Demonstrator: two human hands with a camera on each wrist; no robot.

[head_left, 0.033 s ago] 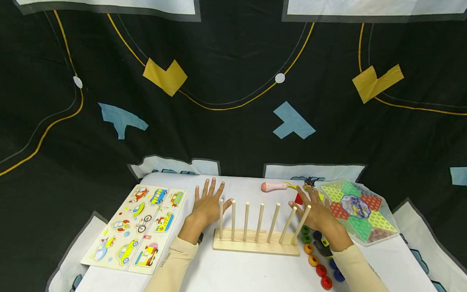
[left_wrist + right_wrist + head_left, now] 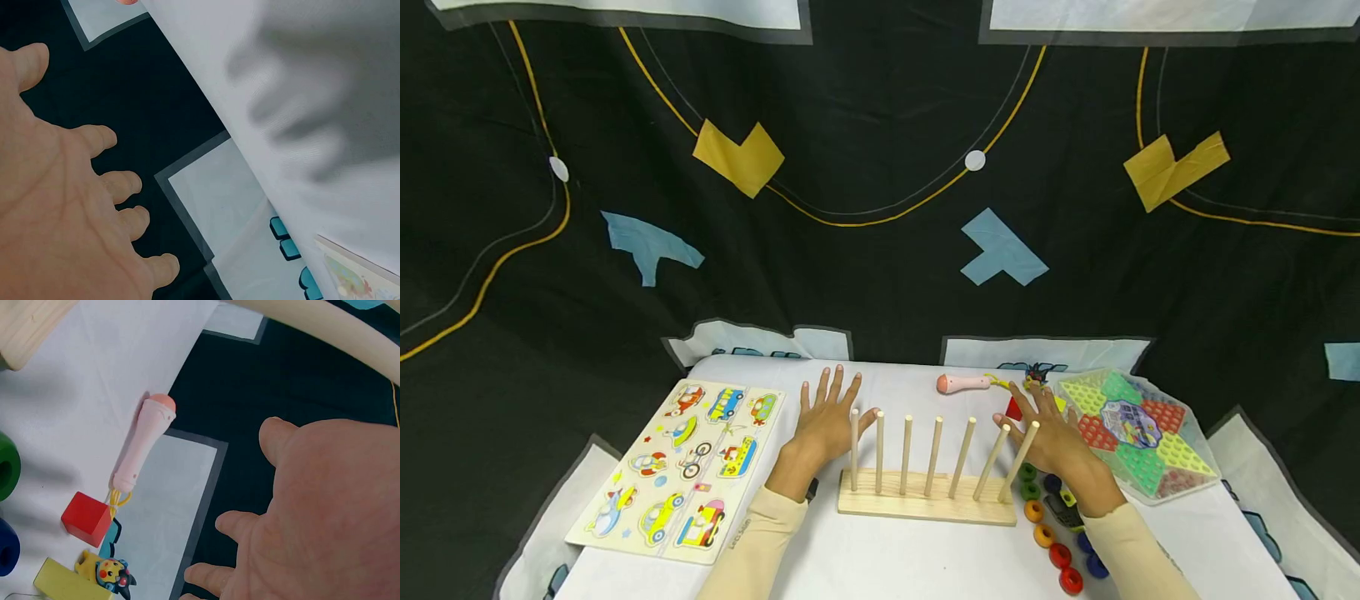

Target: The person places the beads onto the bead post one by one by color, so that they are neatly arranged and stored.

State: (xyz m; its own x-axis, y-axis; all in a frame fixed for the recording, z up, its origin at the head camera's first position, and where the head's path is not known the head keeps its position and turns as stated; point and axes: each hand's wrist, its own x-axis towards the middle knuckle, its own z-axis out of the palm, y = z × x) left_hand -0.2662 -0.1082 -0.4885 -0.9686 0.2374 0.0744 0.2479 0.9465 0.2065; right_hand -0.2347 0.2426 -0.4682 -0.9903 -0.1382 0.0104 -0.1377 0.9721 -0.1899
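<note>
A wooden stand (image 2: 925,498) with several upright pegs sits at the middle of the white table. Beside its left end, my left hand (image 2: 822,427) is held with fingers spread and nothing in it; its shadow falls on the table in the left wrist view. Past the right end, my right hand (image 2: 1054,435) is likewise spread, its palm bare in the right wrist view. Under and around that hand in the head view are a red cube (image 2: 86,519), a yellow block (image 2: 69,581) and a small yellow figurine (image 2: 107,570).
Green, orange, red (image 2: 1061,556) and blue rings lie in rows near the right forearm, with a dark toy car (image 2: 1063,510) between. A transport picture puzzle board (image 2: 643,417) lies left. A hexagonal game box (image 2: 1180,457) lies right, a pink microphone-shaped toy (image 2: 962,383) at the back.
</note>
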